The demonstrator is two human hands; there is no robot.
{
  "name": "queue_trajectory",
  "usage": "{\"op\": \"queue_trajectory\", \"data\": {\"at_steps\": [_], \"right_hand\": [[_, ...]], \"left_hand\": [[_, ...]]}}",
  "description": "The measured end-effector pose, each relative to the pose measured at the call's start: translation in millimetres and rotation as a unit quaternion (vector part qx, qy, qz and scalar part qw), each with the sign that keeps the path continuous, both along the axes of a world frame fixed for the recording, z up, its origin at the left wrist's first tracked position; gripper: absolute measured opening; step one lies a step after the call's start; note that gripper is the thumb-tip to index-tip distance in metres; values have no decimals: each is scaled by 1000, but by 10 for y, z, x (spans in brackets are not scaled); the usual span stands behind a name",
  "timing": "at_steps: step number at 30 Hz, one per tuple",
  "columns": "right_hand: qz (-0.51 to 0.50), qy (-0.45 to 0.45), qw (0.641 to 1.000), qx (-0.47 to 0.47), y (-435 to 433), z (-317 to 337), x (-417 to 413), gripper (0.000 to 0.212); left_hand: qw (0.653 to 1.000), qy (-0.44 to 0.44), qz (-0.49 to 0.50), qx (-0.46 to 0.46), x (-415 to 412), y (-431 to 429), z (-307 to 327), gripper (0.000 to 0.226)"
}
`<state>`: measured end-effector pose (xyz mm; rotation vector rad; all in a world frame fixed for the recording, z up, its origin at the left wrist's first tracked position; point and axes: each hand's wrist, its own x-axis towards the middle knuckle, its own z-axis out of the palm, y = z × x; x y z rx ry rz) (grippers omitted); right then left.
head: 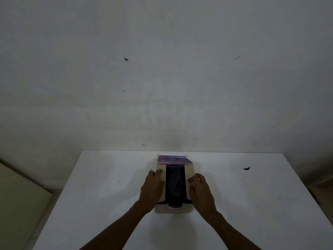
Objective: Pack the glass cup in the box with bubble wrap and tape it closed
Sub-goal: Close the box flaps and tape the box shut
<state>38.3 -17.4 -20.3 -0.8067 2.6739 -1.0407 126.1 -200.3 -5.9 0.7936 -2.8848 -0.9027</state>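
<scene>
A small cardboard box [189, 170] stands in the middle of the white table [90, 186], its top open. Its two pale side flaps are folded inward, and a purple printed flap stands up at the far side. My left hand [153, 188] presses flat on the left flap. My right hand [200, 190] presses on the right flap. Between the flaps the inside is dark; something wrapped shows faintly at the opening [175, 184], but I cannot tell what it is. No tape or loose bubble wrap is in view.
A small dark scrap [246, 168] lies on the table to the right of the box. A bare pale wall [162, 78] rises just behind the table's far edge. Floor shows at the lower left and right.
</scene>
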Motion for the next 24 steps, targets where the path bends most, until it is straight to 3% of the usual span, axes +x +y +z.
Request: {"op": "queue_trajectory", "data": {"at_steps": [3,6,9,13,17,21,24], "right_hand": [[3,-80,996,-36,-51,88,-209,16],[-15,-128,991,-24,-162,135,-436,40],[-12,-154,987,-34,-279,203,-632,50],[-26,-190,981,-12,-398,123,-801,46],[-61,-190,979,-47,-417,-12,-776,36],[-85,-172,972,-136,-404,50,-714,36],[-91,-164,964,-187,-420,121,-696,60]], "left_hand": [[1000,25,3,8,-141,-102,12,45],[999,40,12,19,-337,-191,51,47],[998,38,37,20,-542,-279,40,47],[999,35,-14,37,-663,-398,-109,40],[995,90,21,43,-632,-378,-192,25],[982,143,57,108,-474,-366,-252,50],[941,212,104,241,-429,-294,-78,80]]}}
